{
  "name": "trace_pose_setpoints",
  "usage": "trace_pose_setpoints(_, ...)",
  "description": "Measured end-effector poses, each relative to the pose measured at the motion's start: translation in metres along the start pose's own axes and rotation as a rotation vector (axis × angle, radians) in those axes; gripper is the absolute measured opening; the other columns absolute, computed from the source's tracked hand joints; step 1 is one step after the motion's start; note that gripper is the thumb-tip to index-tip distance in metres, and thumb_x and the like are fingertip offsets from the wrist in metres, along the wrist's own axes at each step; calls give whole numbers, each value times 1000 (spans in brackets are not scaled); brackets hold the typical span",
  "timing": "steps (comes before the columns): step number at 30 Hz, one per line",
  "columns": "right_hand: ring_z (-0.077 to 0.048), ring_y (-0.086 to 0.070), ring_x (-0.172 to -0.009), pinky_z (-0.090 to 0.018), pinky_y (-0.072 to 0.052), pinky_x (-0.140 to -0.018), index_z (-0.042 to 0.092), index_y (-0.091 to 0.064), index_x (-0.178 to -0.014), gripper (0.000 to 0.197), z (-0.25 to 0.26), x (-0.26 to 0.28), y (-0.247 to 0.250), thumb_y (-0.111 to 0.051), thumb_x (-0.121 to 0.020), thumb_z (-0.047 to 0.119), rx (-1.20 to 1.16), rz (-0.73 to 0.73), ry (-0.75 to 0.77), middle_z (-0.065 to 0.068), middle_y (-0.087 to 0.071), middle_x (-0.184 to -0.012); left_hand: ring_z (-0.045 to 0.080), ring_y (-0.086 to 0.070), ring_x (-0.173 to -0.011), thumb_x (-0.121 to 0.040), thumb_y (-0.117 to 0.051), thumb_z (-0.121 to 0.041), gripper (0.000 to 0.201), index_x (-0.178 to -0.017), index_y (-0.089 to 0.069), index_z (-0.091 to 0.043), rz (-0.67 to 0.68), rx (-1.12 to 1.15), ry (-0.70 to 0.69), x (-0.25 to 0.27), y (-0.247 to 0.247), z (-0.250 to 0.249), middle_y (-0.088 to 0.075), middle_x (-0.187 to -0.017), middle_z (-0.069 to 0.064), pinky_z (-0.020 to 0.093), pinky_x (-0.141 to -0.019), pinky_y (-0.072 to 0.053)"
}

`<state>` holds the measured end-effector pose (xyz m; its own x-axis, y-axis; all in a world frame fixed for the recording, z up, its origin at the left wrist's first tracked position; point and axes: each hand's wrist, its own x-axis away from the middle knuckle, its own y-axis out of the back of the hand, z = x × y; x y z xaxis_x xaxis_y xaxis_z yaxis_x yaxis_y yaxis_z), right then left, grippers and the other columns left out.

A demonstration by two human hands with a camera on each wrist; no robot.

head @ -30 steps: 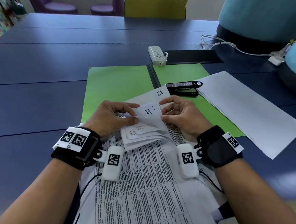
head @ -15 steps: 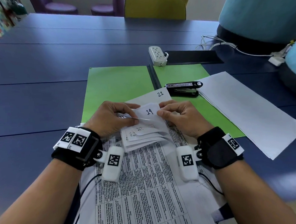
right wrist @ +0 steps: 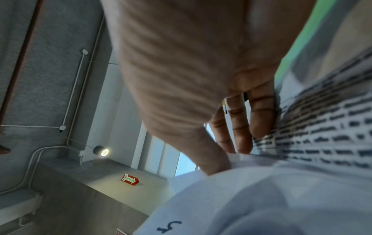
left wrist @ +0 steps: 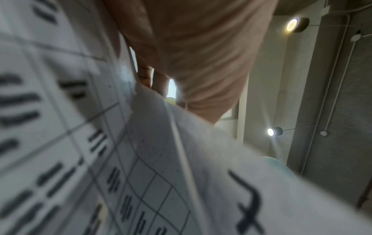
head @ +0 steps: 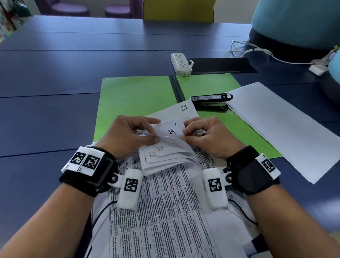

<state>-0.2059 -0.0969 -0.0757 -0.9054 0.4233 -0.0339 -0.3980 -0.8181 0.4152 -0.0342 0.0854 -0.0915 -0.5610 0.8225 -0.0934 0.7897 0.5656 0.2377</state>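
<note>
A stack of printed sheets (head: 166, 217) lies on the blue table (head: 36, 120) in front of me, its top corners curled back. Both hands work on the corner of the sheet numbered 19 (head: 172, 129). My left hand (head: 130, 135) pinches the left side of the folded corners between thumb and fingers. My right hand (head: 203, 135) pinches the right edge of the same corner. The sheet numbered 21 (head: 183, 108) lies flat beneath. In the wrist views the blurred paper (left wrist: 181, 159) (right wrist: 261, 198) fills the foreground under each palm.
An open green folder (head: 136, 99) lies under the sheets. A black stapler (head: 211, 103) sits just beyond my right hand. A pile of blank white paper (head: 287, 126) lies to the right. A white power strip (head: 180, 64) and cables (head: 259, 52) are farther back.
The corner numbered 19 has been folded further down and towards me. Both hands have closed in on it, the right thumb and fingers now pinching its edge.
</note>
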Motion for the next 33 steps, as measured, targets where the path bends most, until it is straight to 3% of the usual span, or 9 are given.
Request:
trace_pose_setpoints(3,-13,-63,-115,-44,-48,-105,27,-80,-78,20,0,0,1,-83,-75,7,-1,34,8,-6,-70,-114,14,-71,-106,-68,-87,2,24,-74,-75,-17,-17,22,-1,0,-1,0,-77,-109,-11,31,-96,-55)
trace_pose_setpoints(5,-13,-61,-117,-45,-46,-106,28,-80,-78,19,0,0,0,-84,-75,10,8,55,-3,-6,-69,-116,19,-72,-103,-68,-87,4,29,-80,-75,-21,-19,51,7,0,-3,1,-77,-108,-11,27,-90,-58)
trace_pose_setpoints(10,-15,-62,-113,-40,-48,-104,25,-79,-77,16,1,1,1,-84,-74,10,39,58,-18,-6,-69,-111,9,-72,-101,-70,-84,7,26,-79,-79,-17,3,67,7,-1,-3,1,-77,-106,-12,14,-84,-53)
trace_pose_setpoints(13,-25,-65,-96,-25,-53,-87,14,-78,-83,7,9,5,0,-82,-77,14,6,31,-9,-14,-71,-99,7,-71,-104,-70,-85,2,23,-71,-81,-20,14,29,10,-1,-1,0,-77,-107,-13,18,-88,-52)
trace_pose_setpoints(16,-11,-61,-68,-18,-50,-62,17,-76,-89,4,10,3,-3,-75,-85,17,-99,-53,-23,5,-71,-77,6,-71,-103,-70,-85,1,15,-74,-80,-13,10,44,25,0,-2,-2,-77,-107,-11,16,-87,-53)
trace_pose_setpoints(19,-20,-55,-70,-21,-47,-49,20,-73,-93,17,5,0,-3,-70,-89,4,-202,-179,-43,-2,-66,-83,6,-71,-103,-71,-85,-2,11,-76,-80,-10,10,37,37,0,-3,-3,-77,-108,-11,15,-87,-54)
trace_pose_setpoints(24,-26,-51,-63,-30,-46,-53,17,-74,-84,17,0,0,-3,-73,-84,-1,-190,-257,-68,-9,-67,-77,8,-71,-103,-71,-86,-3,10,-77,-81,-10,13,33,56,0,-3,-1,-76,-109,-12,15,-86,-54)
trace_pose_setpoints(29,-4,-54,-49,-23,-45,-52,17,-76,-82,14,-1,-1,-2,-75,-82,3,-111,-232,-84,7,-66,-59,7,-71,-103,-72,-85,-3,10,-77,-81,-9,9,43,68,-1,-3,-1,-76,-109,-12,12,-81,-52)
trace_pose_setpoints(33,-1,-55,-50,-19,-44,-53,16,-76,-84,15,-2,-1,-2,-75,-82,2,-132,-224,-72,9,-67,-60,7,-71,-102,-72,-84,1,10,-79,-80,-5,-4,54,77,-1,-4,-1,-76,-110,-10,11,-79,-52)
